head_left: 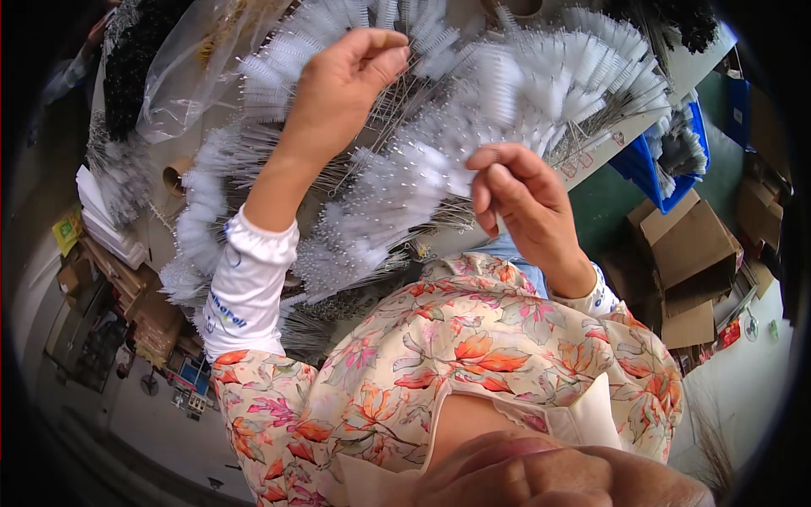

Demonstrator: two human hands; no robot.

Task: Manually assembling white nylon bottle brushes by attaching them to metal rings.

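Note:
Heaps of white-bristled wire brushes (380,182) with thin metal stems lie in wide arcs before me. My left hand (351,72) is above the far part of the heap, its thumb and fingers closed in a pinch near some bare wire stems. My right hand (525,198) hovers over the near right side of the brushes, thumb against the bent fingers. Whatever either pinch holds, if anything, is too small to make out. White sleeve covers are on both my forearms.
A blue crate (663,160) with more brushes stands off the table's right edge, above open cardboard boxes (688,245). A clear plastic bag (190,80), a cardboard tube (176,176) and black bristle bundles (135,68) lie at the left.

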